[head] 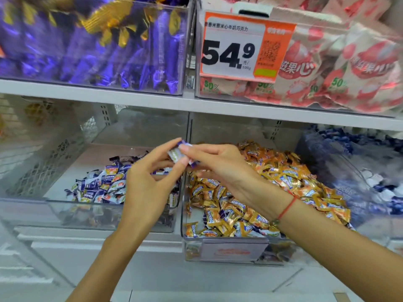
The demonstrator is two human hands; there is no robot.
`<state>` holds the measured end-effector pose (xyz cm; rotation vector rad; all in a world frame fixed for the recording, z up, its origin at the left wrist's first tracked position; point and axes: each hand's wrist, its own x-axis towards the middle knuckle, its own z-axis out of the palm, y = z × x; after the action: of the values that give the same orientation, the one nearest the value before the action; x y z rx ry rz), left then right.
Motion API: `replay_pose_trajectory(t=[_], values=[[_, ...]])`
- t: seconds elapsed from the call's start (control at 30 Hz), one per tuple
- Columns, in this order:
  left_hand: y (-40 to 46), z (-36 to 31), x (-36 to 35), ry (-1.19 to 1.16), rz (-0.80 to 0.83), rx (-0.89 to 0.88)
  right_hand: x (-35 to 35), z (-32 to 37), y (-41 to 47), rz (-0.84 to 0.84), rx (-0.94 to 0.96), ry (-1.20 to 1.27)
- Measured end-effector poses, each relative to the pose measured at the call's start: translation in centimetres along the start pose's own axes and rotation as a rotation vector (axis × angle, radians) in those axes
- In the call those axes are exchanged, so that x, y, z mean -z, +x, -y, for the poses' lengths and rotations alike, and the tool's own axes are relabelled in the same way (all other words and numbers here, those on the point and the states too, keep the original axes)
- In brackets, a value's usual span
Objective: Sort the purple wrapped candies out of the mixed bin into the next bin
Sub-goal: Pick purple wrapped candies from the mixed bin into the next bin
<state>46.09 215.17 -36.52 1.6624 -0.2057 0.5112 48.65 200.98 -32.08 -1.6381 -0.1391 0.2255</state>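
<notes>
Both hands meet above the wall between two clear bins on the lower shelf point(152, 253). The right hand point(220, 164) pinches a purple wrapped candy point(182, 153) between thumb and fingertips; the left hand point(148, 182) touches the same candy with its thumb and forefinger. Below left lies the purple candy bin point(87, 208); below right is the mixed bin point(229, 247), mostly orange wrappers.

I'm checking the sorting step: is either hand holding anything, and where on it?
Both hands pinch one purple wrapped candy: the right hand at its upper end, the left hand lower down, above the divider between bins.
</notes>
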Motion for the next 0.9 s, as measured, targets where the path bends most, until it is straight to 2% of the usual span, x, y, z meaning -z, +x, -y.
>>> replay_pose_trajectory(t=[0.1,0.2,0.37,0.5,0.6,0.67,0.73,0.8,0.87,0.9], values=[[0.3,0.5,0.7,-0.025,-0.073,0.024,-0.8,0.8,0.3,0.028,0.076,-0.225],[0.5,0.5,1.1,0.019,-0.122,0.009,-0.6,1.7,0.1,0.204,0.115,-0.478],[0.1,0.5,1.2,-0.030,-0.110,0.001,-0.4,1.8,-0.1,0.339,0.090,-0.543],[0.3,0.9,1.6,0.066,-0.153,-0.013,0.1,1.6,-0.1,0.342,0.107,-0.550],[0.7,1.9,2.6,0.457,-0.135,-0.071,3.9,1.3,-1.0,0.301,0.147,-0.685],[1.0,2.3,3.1,0.725,-0.064,-0.026,7.4,0.9,-1.8,0.241,0.133,-0.796],[1.3,2.7,3.1,0.858,0.018,0.034,10.7,-0.4,-2.5,0.106,0.057,-0.891],[1.2,2.9,2.8,0.818,0.096,0.005,13.1,-2.2,-2.9,-0.012,-0.038,-1.104],[0.8,2.4,1.9,0.620,0.181,0.002,13.5,-3.5,-3.7,-0.002,-0.108,-1.273],[0.5,2.1,1.3,0.521,0.219,0.039,13.2,-3.8,-4.1,0.025,-0.061,-1.303]])
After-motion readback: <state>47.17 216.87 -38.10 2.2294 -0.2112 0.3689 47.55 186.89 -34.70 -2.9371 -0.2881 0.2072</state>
